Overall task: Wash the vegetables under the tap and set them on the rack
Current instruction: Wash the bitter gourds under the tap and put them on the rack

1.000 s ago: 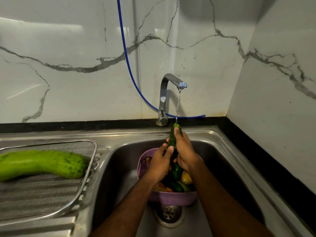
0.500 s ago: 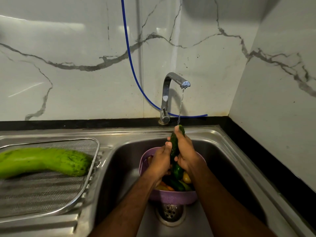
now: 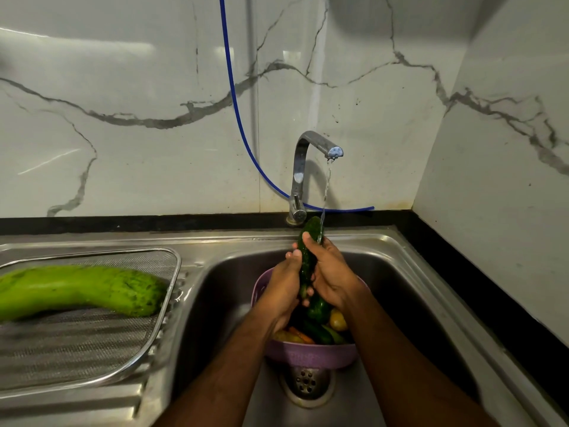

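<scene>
A dark green cucumber [image 3: 308, 263] is held nearly upright over the sink [image 3: 385, 272], its upper end raised into the thin stream of water [image 3: 325, 192] that falls from the chrome tap [image 3: 303, 167]. It is clasped from both sides: the left hand [image 3: 284, 288] is closed around its left flank, and the right hand [image 3: 331, 272] is wrapped around its right flank, with the thumb laid high on the skin. Its lower end is seen between the wrists, just above a purple basket [image 3: 311, 354] that stands in the sink over the drain [image 3: 306, 385]. More vegetables [image 3: 323, 332], green, yellow and orange, are held in the basket. To the left, a long pale green gourd [image 3: 80, 291] is laid across a mesh rack [image 3: 77, 352] on the draining surface. A blue hose [image 3: 237, 118] is run down the marble wall [image 3: 123, 149] behind the tap.
</scene>
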Tool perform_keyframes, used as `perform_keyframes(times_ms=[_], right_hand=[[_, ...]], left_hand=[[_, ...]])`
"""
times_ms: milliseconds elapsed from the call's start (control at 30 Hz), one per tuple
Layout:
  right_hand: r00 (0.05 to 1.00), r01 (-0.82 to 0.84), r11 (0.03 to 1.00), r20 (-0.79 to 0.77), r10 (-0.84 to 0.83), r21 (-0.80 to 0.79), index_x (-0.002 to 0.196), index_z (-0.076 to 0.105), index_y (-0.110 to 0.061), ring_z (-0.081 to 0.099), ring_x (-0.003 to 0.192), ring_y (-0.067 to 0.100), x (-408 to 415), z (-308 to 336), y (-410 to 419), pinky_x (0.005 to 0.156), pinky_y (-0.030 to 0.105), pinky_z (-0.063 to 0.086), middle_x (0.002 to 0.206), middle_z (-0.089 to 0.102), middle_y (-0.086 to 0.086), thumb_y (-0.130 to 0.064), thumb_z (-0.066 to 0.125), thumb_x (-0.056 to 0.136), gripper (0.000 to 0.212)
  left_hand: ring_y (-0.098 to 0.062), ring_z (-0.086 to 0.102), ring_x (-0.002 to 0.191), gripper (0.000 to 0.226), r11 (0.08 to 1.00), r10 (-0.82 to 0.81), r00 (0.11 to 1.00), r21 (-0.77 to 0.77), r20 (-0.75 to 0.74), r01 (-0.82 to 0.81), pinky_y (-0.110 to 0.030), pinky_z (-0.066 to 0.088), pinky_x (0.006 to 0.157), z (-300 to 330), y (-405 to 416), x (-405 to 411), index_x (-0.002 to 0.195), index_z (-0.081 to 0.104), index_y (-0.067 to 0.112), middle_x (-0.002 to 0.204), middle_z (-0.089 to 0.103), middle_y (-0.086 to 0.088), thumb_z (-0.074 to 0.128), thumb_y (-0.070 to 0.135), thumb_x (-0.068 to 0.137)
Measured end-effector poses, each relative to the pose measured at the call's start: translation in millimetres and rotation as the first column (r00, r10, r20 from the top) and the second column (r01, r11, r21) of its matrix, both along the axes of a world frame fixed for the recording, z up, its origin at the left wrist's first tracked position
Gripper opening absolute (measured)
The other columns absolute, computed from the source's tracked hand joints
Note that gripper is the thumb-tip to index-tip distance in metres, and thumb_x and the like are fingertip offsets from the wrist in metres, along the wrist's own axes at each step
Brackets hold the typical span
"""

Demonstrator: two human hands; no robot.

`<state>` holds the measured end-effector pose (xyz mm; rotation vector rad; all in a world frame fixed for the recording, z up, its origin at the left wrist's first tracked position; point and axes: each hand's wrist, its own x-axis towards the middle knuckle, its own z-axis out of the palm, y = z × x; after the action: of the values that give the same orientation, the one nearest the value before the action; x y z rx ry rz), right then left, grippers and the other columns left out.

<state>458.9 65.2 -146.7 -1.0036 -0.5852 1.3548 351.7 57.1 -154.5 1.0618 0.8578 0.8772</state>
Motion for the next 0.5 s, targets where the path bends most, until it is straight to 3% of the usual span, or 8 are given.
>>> perform_keyframes(times_ms=[33,100,233,333,400,500], right_hand=[[0.999,0.052,0.998,0.017,-0.052,-0.021,0.13,0.061,-0.016,0.076,0.093,0.028,-2.0,-0.8,2.3,0.059,0.033,0.06,0.111,0.075,0.014,-0.032,0.067,0.098,0.036],[0.991,0.121,0.992,0.053,-0.119,-0.034,0.131,0.06,-0.019,0.074,0.096,0.031,-2.6,-1.9,5.2,0.053,0.031,0.058,0.117,0.073,0.017,-0.039,0.065,0.098,0.039],[0.992,0.127,0.992,-0.023,-0.127,-0.004,0.133,0.055,-0.013,0.069,0.083,0.028,7.7,2.0,3.8,0.045,0.029,0.051,0.118,0.071,0.021,-0.02,0.068,0.097,0.039],[0.981,0.12,0.992,-0.16,-0.114,0.03,0.129,0.056,-0.003,0.066,0.082,0.027,11.6,2.2,5.3,0.067,0.039,0.059,0.102,0.068,0.017,-0.015,0.069,0.093,0.041],[0.957,0.132,0.991,-0.263,-0.12,0.028,0.109,0.062,-0.004,0.063,0.074,0.024,14.1,1.5,6.1,0.083,0.044,0.056,0.084,0.064,0.011,-0.028,0.068,0.095,0.028],[0.942,0.127,0.992,-0.311,-0.122,-0.004,0.091,0.062,-0.009,0.06,0.068,0.022,15.1,8.3,3.7,0.087,0.042,0.054,0.071,0.059,0.007,-0.057,0.066,0.092,0.048]], left_hand=[[-0.017,0.058,0.061,0.043,0.999,0.01,1.0,0.037,-0.014,-0.01,-0.028,0.043,0.052,-2.9,-0.7,2.1,0.105,0.066,0.008,0.077,0.066,-0.009,0.041,0.043,0.105],[-0.015,0.058,0.06,0.028,0.994,0.056,0.998,0.1,-0.024,-0.053,-0.028,0.045,0.051,-7.3,-2.7,6.1,0.111,0.063,0.006,0.078,0.065,-0.009,0.051,0.031,0.103],[-0.011,0.055,0.055,0.024,0.982,0.142,0.985,0.143,-0.101,-0.127,-0.025,0.045,0.048,-9.3,-1.5,4.2,0.107,0.063,0.003,0.075,0.065,-0.005,0.05,0.023,0.104],[-0.012,0.055,0.056,0.022,0.979,0.125,0.984,0.175,-0.124,-0.103,-0.023,0.043,0.047,-8.6,-3.9,0.8,0.104,0.065,0.005,0.071,0.064,-0.004,0.053,0.023,0.102],[-0.014,0.058,0.059,0.016,0.968,0.142,0.981,0.225,-0.132,-0.109,-0.025,0.046,0.052,-8.5,-4.7,3.0,0.103,0.066,0.008,0.073,0.068,-0.006,0.061,0.021,0.098],[-0.022,0.071,0.075,0.012,0.945,0.15,0.98,0.311,-0.133,-0.103,-0.034,0.058,0.067,-6.9,-5.9,7.9,0.105,0.067,0.012,0.088,0.075,-0.007,0.067,0.015,0.093]])
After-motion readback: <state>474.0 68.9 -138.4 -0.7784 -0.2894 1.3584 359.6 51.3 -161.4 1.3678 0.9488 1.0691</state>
